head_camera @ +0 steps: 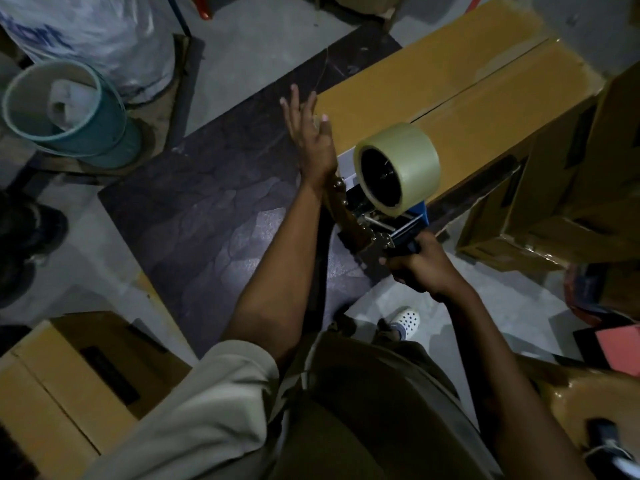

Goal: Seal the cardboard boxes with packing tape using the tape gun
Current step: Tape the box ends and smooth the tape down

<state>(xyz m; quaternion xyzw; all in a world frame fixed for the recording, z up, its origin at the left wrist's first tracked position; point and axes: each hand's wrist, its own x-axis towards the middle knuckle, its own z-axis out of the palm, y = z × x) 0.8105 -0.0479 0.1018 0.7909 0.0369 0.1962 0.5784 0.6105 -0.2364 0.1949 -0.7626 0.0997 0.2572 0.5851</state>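
Closest in, the person's lap and a pale sleeve [207, 410] fill the lower edge, and both upper arms are cut off by it. A cardboard box at lower left [69, 375] and a glossy brown shape at lower right are each only partly in view. One foot in a white perforated clog [407, 320] shows on the floor between the arms.

Further out, the right grip [420, 268] is curled tight round the handle of the tape gun [381, 233]; the handle itself is almost wholly hidden inside the fingers. The gun's metal and blue frame reaches up and away from that grip, carrying the clear tape roll [415, 157], which overlaps the near end of the long box [467, 91]. A shiny brown strip runs from the gun toward the left wrist; I cannot tell whether it is tape or a part of the gun.

Just left of the roll, the left grip [310, 140] is wide open, fingers straight and spread, palm laid against the near end of the long box, holding nothing. A seam [485, 77] runs along the box top, which lies on a dark mat [214, 202].

More boxes [571, 168] are stacked at right, dim and cropped. Far left stand a teal bucket [114, 133] and a white sack [86, 32].
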